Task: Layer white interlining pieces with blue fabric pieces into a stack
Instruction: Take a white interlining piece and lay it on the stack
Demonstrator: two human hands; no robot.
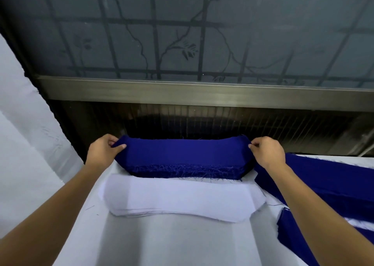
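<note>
Forearms (60, 205) nearest, left grip (105, 150) and right grip (267, 152) each pinching one end of limp, light blue fabric (182, 154) between them.

Left hand (104, 151) and right hand (267, 152) pinch, arms outstretched.

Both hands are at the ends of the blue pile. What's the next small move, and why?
Probably lift the top layer off the blue pile onto the white interlining pile: left hand and right hand pinch its two ends, and the white top lies bare just nearer.
</note>
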